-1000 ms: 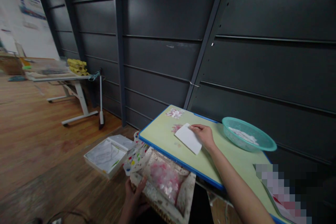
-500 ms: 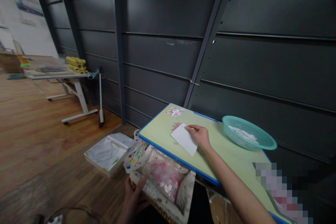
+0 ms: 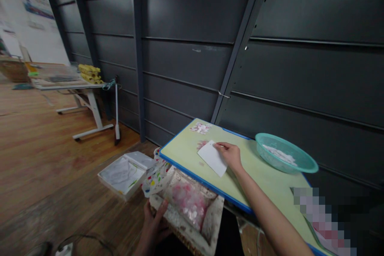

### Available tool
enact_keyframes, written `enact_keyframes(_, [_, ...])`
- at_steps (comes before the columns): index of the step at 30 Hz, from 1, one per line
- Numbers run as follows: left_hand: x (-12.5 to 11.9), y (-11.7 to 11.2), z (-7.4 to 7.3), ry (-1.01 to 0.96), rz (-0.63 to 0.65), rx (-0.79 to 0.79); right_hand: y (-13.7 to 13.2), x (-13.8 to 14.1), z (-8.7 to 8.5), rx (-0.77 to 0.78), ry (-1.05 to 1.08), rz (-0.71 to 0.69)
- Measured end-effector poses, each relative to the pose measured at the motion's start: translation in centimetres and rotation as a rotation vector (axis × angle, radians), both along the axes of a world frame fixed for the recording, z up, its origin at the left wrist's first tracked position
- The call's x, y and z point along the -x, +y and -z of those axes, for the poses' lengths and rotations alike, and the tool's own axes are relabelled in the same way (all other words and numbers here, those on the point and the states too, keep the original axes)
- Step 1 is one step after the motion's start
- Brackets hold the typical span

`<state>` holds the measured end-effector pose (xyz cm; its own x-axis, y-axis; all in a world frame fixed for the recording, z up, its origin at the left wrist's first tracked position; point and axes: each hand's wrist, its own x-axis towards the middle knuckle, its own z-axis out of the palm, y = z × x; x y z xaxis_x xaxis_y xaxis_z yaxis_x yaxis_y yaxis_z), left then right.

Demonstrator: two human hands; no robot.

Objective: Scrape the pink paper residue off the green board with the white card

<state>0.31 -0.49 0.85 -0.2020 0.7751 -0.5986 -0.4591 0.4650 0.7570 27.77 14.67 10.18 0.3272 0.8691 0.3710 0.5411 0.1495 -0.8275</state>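
My right hand (image 3: 229,155) pinches a white card (image 3: 212,159) by its far edge, over the pale yellow table top (image 3: 249,184). Pinkish pieces (image 3: 202,144) show just beyond the card, partly covered by it. With my left hand (image 3: 154,220) I grip the near left rim of a worn, lined basket (image 3: 180,220), tilted against the table's blue front edge. Inside the basket lie pink and whitish translucent pieces (image 3: 190,204). A second patch of pinkish-white pieces (image 3: 201,128) rests at the table's far left corner.
A green plastic basin (image 3: 306,163) with white material stands on the table's right, near a dark panelled wall (image 3: 186,60). On the floor at left sits an open white box (image 3: 120,176). Farther back are a broom (image 3: 117,112) and another table (image 3: 66,86) with yellow blocks (image 3: 90,74).
The view has shifted slightly, so everything appears a little farther right. Both hands keep their holds on the card and the basket, with hardly any movement.
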Motion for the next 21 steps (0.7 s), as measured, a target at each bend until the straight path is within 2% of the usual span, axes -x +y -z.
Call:
enact_keyframes(4, [0.07,0.05,0.34,0.000,-0.007,0.000,0.30,0.21,0.42,0.052,0.025,-0.074])
enact_keyframes(10, [0.01,0.05,0.34,-0.013,0.004,-0.013,0.29,0.46,0.32,0.069,0.111,-0.067])
enact_keyframes(16, [0.06,0.00,0.00,-0.002,0.022,-0.037,0.02,0.96,0.28,0.123,0.187,-0.185])
enact_keyframes(21, [-0.04,-0.01,-0.37,0.014,0.031,-0.045,0.14,0.52,0.49,0.062,0.108,-0.126])
